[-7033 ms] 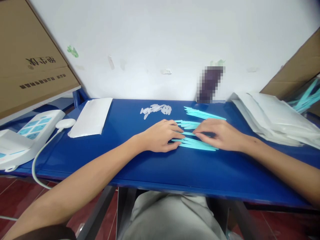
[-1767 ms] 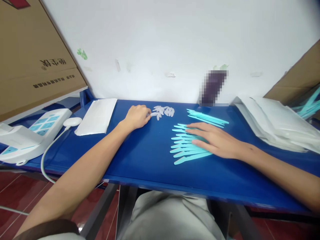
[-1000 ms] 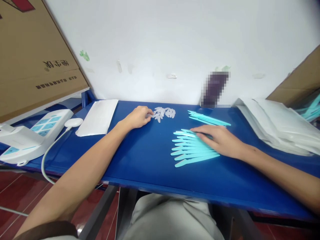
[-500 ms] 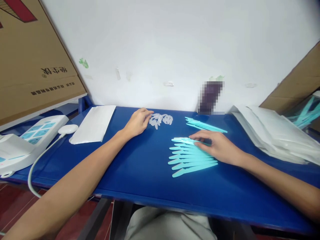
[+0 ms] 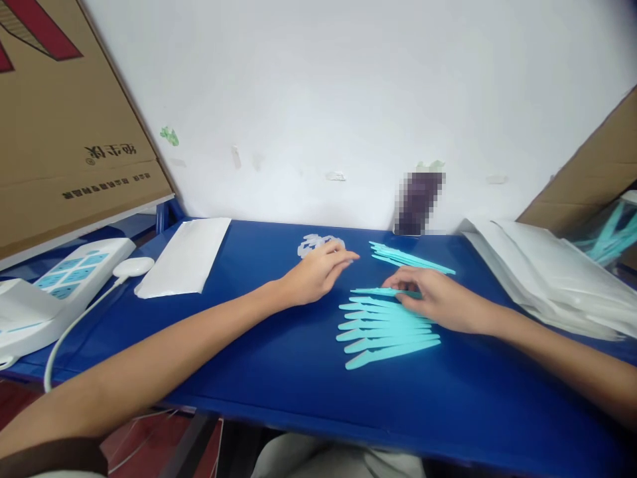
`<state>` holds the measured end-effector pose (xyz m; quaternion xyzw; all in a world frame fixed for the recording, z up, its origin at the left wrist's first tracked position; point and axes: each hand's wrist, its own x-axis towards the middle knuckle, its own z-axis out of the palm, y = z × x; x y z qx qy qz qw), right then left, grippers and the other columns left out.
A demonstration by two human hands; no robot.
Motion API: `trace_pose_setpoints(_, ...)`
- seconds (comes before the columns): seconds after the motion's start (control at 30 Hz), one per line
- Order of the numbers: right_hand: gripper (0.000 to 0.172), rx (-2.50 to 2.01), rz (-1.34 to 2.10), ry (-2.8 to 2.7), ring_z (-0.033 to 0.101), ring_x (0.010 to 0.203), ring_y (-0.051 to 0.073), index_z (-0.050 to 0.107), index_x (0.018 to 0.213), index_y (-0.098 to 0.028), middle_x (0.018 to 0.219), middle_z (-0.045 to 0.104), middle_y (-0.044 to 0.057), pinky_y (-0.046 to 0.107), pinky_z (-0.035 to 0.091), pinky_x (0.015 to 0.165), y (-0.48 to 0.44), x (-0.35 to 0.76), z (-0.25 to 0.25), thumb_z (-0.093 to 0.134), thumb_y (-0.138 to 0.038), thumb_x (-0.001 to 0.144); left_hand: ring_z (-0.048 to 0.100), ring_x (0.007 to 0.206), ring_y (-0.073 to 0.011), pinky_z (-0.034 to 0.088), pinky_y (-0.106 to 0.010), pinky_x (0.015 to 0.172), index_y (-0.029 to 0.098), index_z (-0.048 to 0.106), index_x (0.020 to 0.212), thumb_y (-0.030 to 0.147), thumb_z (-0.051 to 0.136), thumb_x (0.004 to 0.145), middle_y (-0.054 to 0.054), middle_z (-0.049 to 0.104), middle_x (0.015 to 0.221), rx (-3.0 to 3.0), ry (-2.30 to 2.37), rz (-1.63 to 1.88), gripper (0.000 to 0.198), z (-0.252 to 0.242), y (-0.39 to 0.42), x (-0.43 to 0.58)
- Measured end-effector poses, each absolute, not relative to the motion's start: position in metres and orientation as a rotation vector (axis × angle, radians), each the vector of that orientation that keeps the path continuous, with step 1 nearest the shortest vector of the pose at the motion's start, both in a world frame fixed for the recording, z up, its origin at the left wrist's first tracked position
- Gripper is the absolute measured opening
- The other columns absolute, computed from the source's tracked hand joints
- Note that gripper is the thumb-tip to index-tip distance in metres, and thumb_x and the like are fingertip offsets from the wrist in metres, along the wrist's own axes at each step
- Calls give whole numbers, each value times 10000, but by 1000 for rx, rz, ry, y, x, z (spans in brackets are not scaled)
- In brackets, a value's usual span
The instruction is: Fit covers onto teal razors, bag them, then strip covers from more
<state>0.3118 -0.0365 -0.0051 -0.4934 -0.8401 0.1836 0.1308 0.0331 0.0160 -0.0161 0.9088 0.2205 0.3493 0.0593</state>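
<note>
At the far left, a brown cardboard box with dark printed characters [image 5: 60, 99] rises behind a white plastic power strip with blue socket panels [image 5: 82, 267]. Next, a flat white rectangular packet [image 5: 184, 257] lies on the glossy blue tabletop [image 5: 279, 372]. Farther right sits a small pile of translucent whitish pieces [image 5: 311, 244], partly hidden by the person's left hand [image 5: 318, 271]; its thumb and fingertips draw close together, and whether they pinch anything cannot be told. Then comes a fan of slim turquoise sticks [image 5: 383, 330], with a smaller turquoise bundle [image 5: 411, 257] well behind it. Between these, the right hand [image 5: 428, 295] pinches one slim turquoise stick [image 5: 371, 291], its tip pointing left. Rightmost lies a stack of whitish plastic bags [image 5: 552, 279].
</note>
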Motion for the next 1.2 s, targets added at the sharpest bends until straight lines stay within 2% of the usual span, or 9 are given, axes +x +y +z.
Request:
trace_pose_setpoints(0.17, 376, -1351, 285, -2600, 650, 941, 238, 672, 1238, -192, 1093, 652, 116, 386, 522, 842, -19, 315, -8, 435, -294, 965, 679, 912, -183, 559, -340, 847, 146, 734, 1125, 226, 624, 944, -97, 725, 1025, 2415, 696, 1014, 227, -12, 33, 42)
trace_pose_setpoints(0.3, 337, -1261, 287, -2613, 643, 930, 228, 691, 1126, -191, 1112, 631, 122, 378, 530, 828, -13, 314, -7, 423, -359, 1011, 717, 909, -192, 584, -330, 862, 150, 760, 967, 257, 783, 792, -79, 755, 1006, 1965, 819, 1020, 206, -15, 37, 45)
trace_pose_setpoints(0.4, 342, -1154, 297, -2605, 642, 978, 233, 681, 1077, -198, 1120, 650, 117, 392, 529, 866, -11, 312, -8, 399, -388, 1036, 717, 810, -187, 588, -317, 766, 151, 740, 854, 318, 848, 711, -61, 749, 858, 1788, 898, 1021, 245, -20, 35, 46)
trace_pose_setpoints(0.53, 339, -1139, 164, -2479, 638, 937, 249, 659, 1085, -197, 996, 682, 116, 418, 530, 840, -14, 310, -14, 370, -371, 1049, 652, 633, -145, 546, -291, 633, 149, 708, 837, 425, 883, 658, -27, 692, 710, 1616, 922, 1078, 373, -23, 30, 45)
trace_pose_setpoints(0.67, 339, -1118, 66, -2324, 636, 893, 241, 638, 1147, -203, 988, 678, 117, 404, 531, 807, -21, 310, -23, 351, -358, 1054, 516, 505, -82, 438, -243, 515, 145, 676, 787, 548, 780, 766, -20, 673, 685, 1655, 937, 1062, 416, -20, 27, 43)
trace_pose_setpoints(0.83, 334, -1095, 11, -2230, 627, 841, 223, 621, 1168, -196, 945, 672, 100, 366, 504, 764, -25, 309, -29, 347, -355, 1061, 533, 626, -107, 427, -240, 603, 164, 620, 831, 529, 623, 906, 11, 577, 692, 1839, 900, 1105, 373, -22, 27, 42)
trace_pose_setpoints(1.0, 349, -1238, 49, -2207, 652, 853, 229, 599, 1158, -203, 1010, 714, 95, 360, 483, 765, -23, 309, -28, 327, -400, 1064, 457, 633, -130, 383, -259, 605, 186, 580, 933, 477, 375, 1028, 17, 488, 713, 1999, 947, 1093, 368, -25, 27, 39)
trace_pose_setpoints(1.2, 358, -1319, 128, -2207, 592, 701, 213, 560, 1113, -206, 829, 674, 59, 340, 428, 681, -23, 309, -26, 281, -426, 1065, 385, 561, -139, 308, -283, 557, 212, 454, 695, 576, 331, 1020, 23, 395, 604, 1995, 1051, 1043, 503, -22, 26, 38)
